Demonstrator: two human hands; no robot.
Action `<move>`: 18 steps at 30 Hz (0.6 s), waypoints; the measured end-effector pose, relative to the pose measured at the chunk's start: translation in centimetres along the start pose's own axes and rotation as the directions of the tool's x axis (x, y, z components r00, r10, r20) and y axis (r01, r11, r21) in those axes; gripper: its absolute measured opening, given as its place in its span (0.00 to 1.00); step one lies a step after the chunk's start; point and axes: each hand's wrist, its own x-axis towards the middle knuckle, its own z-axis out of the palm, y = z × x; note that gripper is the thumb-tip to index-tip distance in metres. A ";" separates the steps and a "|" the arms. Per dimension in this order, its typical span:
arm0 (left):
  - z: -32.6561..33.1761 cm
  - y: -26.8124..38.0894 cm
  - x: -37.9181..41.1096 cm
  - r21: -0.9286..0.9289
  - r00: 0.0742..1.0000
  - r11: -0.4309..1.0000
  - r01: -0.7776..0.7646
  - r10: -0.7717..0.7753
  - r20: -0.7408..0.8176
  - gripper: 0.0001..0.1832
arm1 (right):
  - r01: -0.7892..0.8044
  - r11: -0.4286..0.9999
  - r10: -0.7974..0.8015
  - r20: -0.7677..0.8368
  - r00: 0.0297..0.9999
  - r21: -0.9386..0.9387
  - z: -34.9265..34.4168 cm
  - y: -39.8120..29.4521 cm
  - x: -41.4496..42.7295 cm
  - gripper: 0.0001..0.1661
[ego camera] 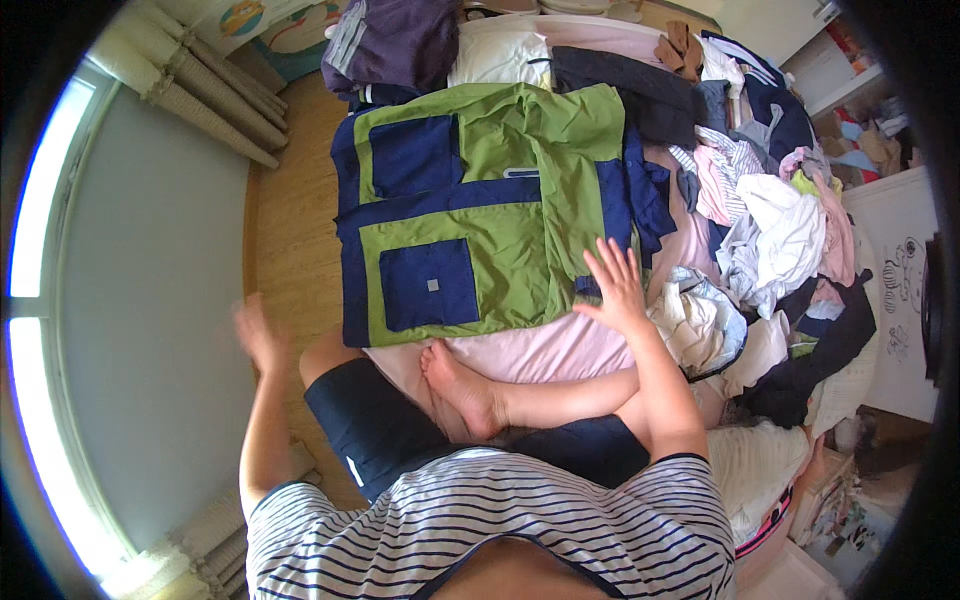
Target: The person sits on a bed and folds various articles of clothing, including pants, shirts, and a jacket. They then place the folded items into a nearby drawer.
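A green and navy jacket (502, 277) lies spread on the bed in front of me, its two navy pockets facing up and its hem towards the left. My right hand (619, 289), fingers spread, is over the jacket's near right part, beside the navy shoulder area; whether it touches the cloth I cannot tell. My left hand (260, 330) is blurred and raised over the floor to the left of the jacket, holding nothing that I can see. Navy cloth (651, 195) bunches at the jacket's right edge.
Folded dark trousers (630, 94), a white garment (499, 56) and a purple garment (409, 45) lie beyond the jacket. A heap of mixed clothes (780, 225) covers the bed's right side. The pink sheet (555, 349) shows near my crossed legs. A wall and window (37, 225) stand left.
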 end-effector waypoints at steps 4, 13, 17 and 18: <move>-1.1 12.4 -4.2 -0.046 0.707 0.779 -0.626 0.591 0.390 0.47 | 0.093 0.965 -0.038 0.219 0.975 -0.244 1.1 -0.6 -1.9 0.45; 2.2 11.1 -3.8 -0.192 0.750 0.853 -0.485 0.519 0.411 0.30 | 0.045 0.954 0.023 0.221 0.975 -0.297 3.1 2.7 -1.6 0.26; -5.1 9.9 -3.2 -0.370 0.689 0.793 -0.483 0.606 0.398 0.28 | 0.152 0.964 -0.075 0.322 0.944 -0.220 -4.4 -0.7 -4.0 0.24; -5.3 9.0 -3.8 -0.400 0.678 0.788 -0.468 0.611 0.408 0.27 | 0.138 0.972 -0.056 0.378 0.924 -0.192 -5.3 -1.5 -5.3 0.24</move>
